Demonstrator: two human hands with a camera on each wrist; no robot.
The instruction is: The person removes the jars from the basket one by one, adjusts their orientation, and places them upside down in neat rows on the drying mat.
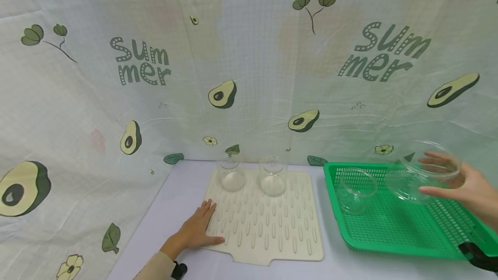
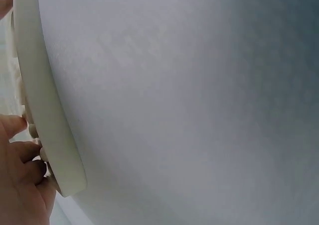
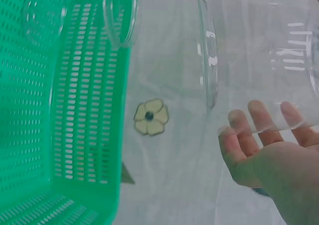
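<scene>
My right hand (image 1: pixel 468 185) grips a wide clear glass (image 1: pixel 412 185) by its side, thumb in front and fingers behind, tilted above the right part of a green basket (image 1: pixel 393 234). In the right wrist view the fingers (image 3: pixel 244 130) show against the see-through wall of this glass (image 3: pixel 212 60). Another clear glass (image 1: pixel 355 191) sits in the basket's left part. My left hand (image 1: pixel 196 228) rests with spread fingers on the left edge of a beige ridged mat (image 1: pixel 272 245). Two clear glasses, one left (image 1: pixel 232 180) and one right (image 1: pixel 273 182), stand on the mat's far part.
The mat lies on a white table (image 1: pixel 171 202), with the basket just to its right. A light cloth with avocado prints (image 1: pixel 253 55) hangs behind the table. A black strap-like piece (image 1: pixel 478 257) shows at the lower right by the basket's rim.
</scene>
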